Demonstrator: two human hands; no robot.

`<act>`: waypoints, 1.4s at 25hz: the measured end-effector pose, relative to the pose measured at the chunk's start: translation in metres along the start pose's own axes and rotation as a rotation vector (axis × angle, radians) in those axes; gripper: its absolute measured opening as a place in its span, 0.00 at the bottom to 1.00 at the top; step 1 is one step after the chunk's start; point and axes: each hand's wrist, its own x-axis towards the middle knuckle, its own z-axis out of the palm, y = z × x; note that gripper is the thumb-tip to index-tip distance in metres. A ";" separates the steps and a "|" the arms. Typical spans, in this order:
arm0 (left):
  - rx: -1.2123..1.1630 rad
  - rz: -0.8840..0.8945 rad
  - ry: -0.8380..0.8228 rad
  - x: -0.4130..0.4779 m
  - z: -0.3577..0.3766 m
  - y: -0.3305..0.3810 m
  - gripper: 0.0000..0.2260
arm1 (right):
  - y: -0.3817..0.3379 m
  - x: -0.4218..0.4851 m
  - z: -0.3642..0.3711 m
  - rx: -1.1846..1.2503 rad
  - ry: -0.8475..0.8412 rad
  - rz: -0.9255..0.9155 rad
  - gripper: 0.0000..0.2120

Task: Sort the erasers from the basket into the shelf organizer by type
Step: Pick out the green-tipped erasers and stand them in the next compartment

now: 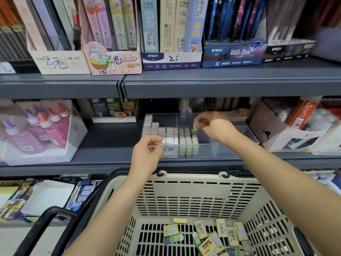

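Above open organizer bay: right hand pinches green eraser; left hand unclear.

There are two hands, the left hand and the right hand, and one green eraser sits in the right hand's fingers. One basket holds about eight yellow-sleeved erasers and three or four green-printed erasers; overlap hides the exact tally. One clear shelf organizer carries three columns of green erasers and four or five columns of white erasers, packed too closely to count singly. Five display boxes line the upper shelf.
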 end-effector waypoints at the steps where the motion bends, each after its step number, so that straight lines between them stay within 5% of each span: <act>1: 0.000 0.000 -0.006 -0.001 0.000 -0.002 0.08 | 0.000 0.002 0.005 -0.027 -0.039 0.003 0.05; 14: -0.120 -0.033 -0.046 -0.026 0.009 -0.011 0.08 | 0.005 -0.008 0.008 -0.275 -0.173 -0.036 0.16; 18: -0.205 -0.026 -0.076 -0.046 0.003 -0.013 0.09 | 0.005 -0.037 -0.004 -0.095 -0.022 -0.058 0.17; 22: -0.106 -0.059 -0.260 -0.076 0.006 -0.027 0.08 | -0.003 -0.097 0.006 0.249 0.092 -0.099 0.07; 25: 0.020 -0.113 -0.402 -0.095 0.011 -0.051 0.07 | -0.003 -0.143 0.040 0.350 -0.141 -0.095 0.04; 30: 0.216 -0.362 -0.547 -0.117 0.017 -0.104 0.09 | 0.020 -0.187 0.124 -0.003 -0.628 -0.096 0.09; 35: 0.442 -0.456 -0.804 -0.137 0.011 -0.146 0.11 | 0.031 -0.211 0.185 -0.141 -0.853 -0.108 0.15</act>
